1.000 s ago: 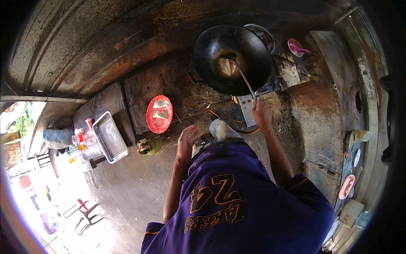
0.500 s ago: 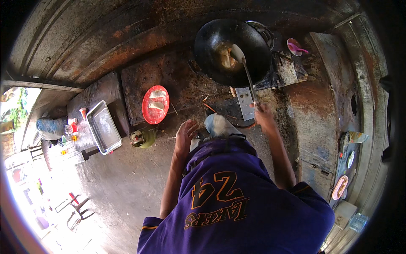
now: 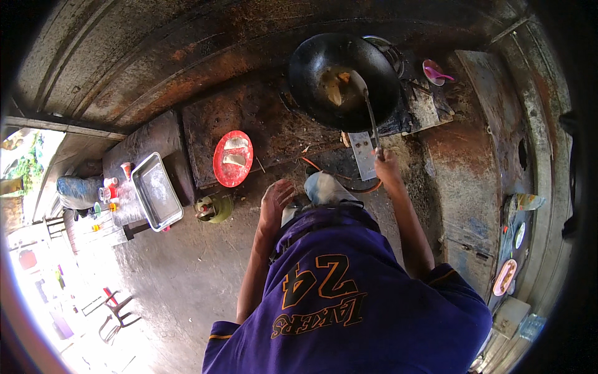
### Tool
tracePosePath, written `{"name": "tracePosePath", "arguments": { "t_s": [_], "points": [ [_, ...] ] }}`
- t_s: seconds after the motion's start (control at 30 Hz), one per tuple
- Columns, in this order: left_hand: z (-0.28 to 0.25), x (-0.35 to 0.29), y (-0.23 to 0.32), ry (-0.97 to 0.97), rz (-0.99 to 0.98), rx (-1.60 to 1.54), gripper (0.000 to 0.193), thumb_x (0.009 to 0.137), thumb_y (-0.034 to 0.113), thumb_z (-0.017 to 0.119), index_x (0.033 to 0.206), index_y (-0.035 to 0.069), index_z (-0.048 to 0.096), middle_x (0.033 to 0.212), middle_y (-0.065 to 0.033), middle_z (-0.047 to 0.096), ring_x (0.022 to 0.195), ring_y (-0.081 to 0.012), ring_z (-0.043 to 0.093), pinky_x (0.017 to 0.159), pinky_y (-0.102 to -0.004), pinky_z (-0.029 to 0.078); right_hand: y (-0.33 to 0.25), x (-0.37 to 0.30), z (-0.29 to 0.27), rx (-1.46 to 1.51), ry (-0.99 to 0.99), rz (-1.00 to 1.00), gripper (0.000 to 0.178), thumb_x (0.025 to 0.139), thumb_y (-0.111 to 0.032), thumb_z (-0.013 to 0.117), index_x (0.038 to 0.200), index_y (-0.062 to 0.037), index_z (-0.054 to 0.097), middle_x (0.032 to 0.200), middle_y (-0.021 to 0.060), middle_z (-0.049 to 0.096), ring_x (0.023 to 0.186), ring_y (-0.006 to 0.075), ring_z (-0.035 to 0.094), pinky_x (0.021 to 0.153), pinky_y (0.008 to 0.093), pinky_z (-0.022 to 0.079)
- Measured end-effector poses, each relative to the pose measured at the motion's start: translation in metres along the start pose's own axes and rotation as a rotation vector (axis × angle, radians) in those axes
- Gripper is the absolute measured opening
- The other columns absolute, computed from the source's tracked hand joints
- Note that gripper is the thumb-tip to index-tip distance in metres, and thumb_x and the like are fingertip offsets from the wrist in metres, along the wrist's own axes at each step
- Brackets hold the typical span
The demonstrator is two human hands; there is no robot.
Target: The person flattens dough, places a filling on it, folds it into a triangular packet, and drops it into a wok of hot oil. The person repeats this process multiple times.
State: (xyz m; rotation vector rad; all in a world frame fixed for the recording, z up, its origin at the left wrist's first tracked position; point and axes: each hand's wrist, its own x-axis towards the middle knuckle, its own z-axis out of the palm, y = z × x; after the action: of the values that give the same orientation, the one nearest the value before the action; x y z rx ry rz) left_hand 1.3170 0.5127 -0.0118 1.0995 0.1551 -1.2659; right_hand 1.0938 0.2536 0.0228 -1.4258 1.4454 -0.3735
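My right hand (image 3: pixel 387 169) is closed round the handle of a long metal wok spatula (image 3: pixel 371 118). Its blade rests inside a black wok (image 3: pixel 308 68), at the right side of some frying pieces (image 3: pixel 335 95), one pale and one browner, lying in oil at the bottom. My left hand (image 3: pixel 278 197) hangs in front of my body, its fingers loosely apart and holding nothing. To its upper left, a red oval plate (image 3: pixel 219 169) carries two pale, flat, folded pieces (image 3: pixel 235 153).
A metal tray (image 3: pixel 168 218) sits on the left table near red-lidded jars. Below the plate stands a greenish gas cylinder (image 3: pixel 218 209). Right of the wok is a bowl (image 3: pixel 431 67) with a pink spoon. A perforated metal plate (image 3: pixel 363 156) lies below the wok.
The spatula's blade has shifted right and slightly down in the wok, leaving the frying pieces more exposed. My left hand stays about where it was, empty.
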Motion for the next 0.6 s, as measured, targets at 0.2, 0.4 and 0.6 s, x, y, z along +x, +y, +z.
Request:
{"name": "tracePosePath", "arguments": {
  "t_s": [0.2, 0.4, 0.6],
  "points": [
    [-0.005, -0.002, 0.002, -0.005, 0.012, 0.026, 0.039, 0.101, 0.034, 0.045, 0.13, 0.008, 0.054, 0.138, -0.0119, 0.056, 0.123, -0.0278, 0.055, 0.104, -0.0402, 0.041, 0.006, 0.027, -0.027, -0.123, 0.079, -0.072, 0.029, 0.098, -0.02, 0.049, 0.107, 0.0028, 0.065, 0.075, 0.007, 0.057, 0.061, 0.0156, 0.051, 0.06, 0.0336, 0.041],
    [-0.005, 0.001, 0.005, 0.014, 0.003, 0.036, 0.041, 0.102, 0.034, 0.043, 0.133, 0.008, 0.052, 0.14, -0.0117, 0.056, 0.125, -0.0277, 0.054, 0.106, -0.0407, 0.04, 0.009, 0.053, -0.058, -0.1, -0.053, 0.124, 0.037, 0.104, -0.029, 0.048, 0.11, 0.0025, 0.065, 0.07, 0.0019, 0.056, 0.053, 0.0125, 0.047, 0.048, 0.032, 0.036],
    [-0.003, 0.006, 0.004, 0.018, 0.008, 0.033, 0.042, 0.102, 0.034, 0.043, 0.133, 0.007, 0.052, 0.139, -0.013, 0.056, 0.125, -0.0281, 0.054, 0.107, -0.0414, 0.039, -0.004, 0.051, -0.056, 0.382, -0.359, 0.352, 0.036, 0.108, -0.025, 0.04, 0.123, 0.0052, 0.053, 0.061, -0.0057, 0.034, 0.044, 0.0071, 0.029, 0.041, 0.0257, 0.027]
  ]
}}
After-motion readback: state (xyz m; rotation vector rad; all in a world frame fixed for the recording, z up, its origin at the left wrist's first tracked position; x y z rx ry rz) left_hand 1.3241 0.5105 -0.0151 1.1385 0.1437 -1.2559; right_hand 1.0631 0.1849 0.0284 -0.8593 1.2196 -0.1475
